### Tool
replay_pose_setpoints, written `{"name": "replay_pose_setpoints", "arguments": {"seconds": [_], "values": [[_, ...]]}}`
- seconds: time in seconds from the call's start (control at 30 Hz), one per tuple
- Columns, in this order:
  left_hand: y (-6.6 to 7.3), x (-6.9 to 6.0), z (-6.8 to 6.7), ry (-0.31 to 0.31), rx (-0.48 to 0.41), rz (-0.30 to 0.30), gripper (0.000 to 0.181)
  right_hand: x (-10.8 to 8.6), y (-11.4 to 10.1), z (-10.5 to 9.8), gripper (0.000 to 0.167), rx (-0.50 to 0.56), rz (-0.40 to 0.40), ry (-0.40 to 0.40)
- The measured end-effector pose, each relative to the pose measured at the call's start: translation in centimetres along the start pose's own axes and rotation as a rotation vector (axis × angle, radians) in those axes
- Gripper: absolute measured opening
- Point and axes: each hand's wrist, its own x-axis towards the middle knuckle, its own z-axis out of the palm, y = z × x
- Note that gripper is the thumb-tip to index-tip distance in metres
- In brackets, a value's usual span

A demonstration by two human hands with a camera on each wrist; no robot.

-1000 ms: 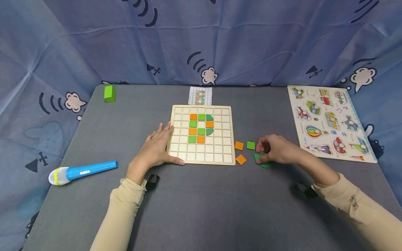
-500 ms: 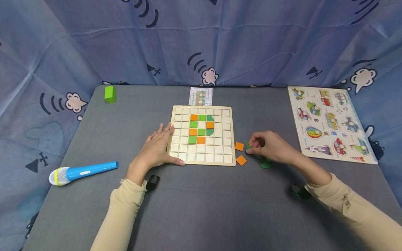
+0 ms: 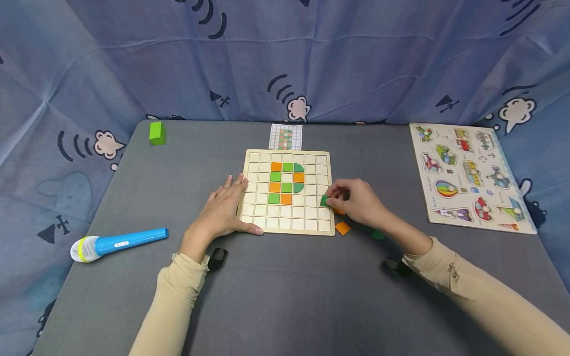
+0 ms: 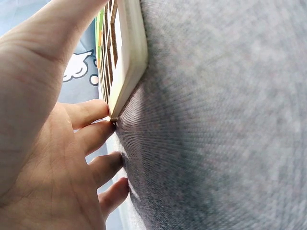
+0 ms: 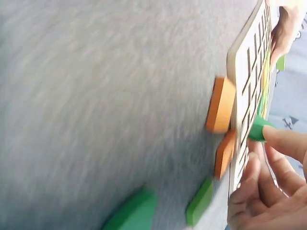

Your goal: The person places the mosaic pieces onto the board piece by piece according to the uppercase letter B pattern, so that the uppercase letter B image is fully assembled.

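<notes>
The wooden grid board (image 3: 310, 225) holds orange, light green and darker green rounded tiles. My left hand (image 3: 220, 210) rests at its left edge with fingers spread and thumb at the near corner; in the left wrist view, fingertips of the left hand (image 4: 72, 143) touch the board's edge (image 4: 132, 62). Over the board's right side, my right hand (image 3: 362, 202) pinches a dark green tile (image 3: 324, 200). In the right wrist view that green tile (image 5: 258, 128) is between thumb and finger, above the grid. The tile's full outline is hidden.
Beside the board lie two orange tiles (image 3: 343, 228), a green square (image 5: 199, 202) and a dark green tile (image 3: 377, 235). A pattern card (image 3: 285, 137) lies behind the board. Further out are a picture puzzle (image 3: 472, 178), a toy microphone (image 3: 120, 243) and a green block (image 3: 157, 133).
My right hand has taken a dark green tile from the loose ones and moved left with it, to above the board's right side. My left hand has stayed in place.
</notes>
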Motion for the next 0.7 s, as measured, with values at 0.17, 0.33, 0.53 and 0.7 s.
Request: {"name": "replay_pose_setpoints", "arguments": {"seconds": [0.17,0.33,0.53,0.7], "values": [[0.0,0.0,0.0,0.0,-0.002,0.002,0.14,0.8,-0.7,1.3,0.004,0.029,-0.009,0.013],[0.0,0.0,0.0,0.002,0.005,0.002,0.14,1.7,-1.4,2.3,0.008,0.043,-0.008,0.019],[0.0,0.1,0.1,0.001,0.003,0.004,0.141,2.5,-1.5,2.5,0.005,0.051,0.004,0.028],[-0.1,0.1,0.1,0.005,0.004,0.007,0.141,2.8,-1.7,3.2,0.005,0.07,0.02,0.032]]}}
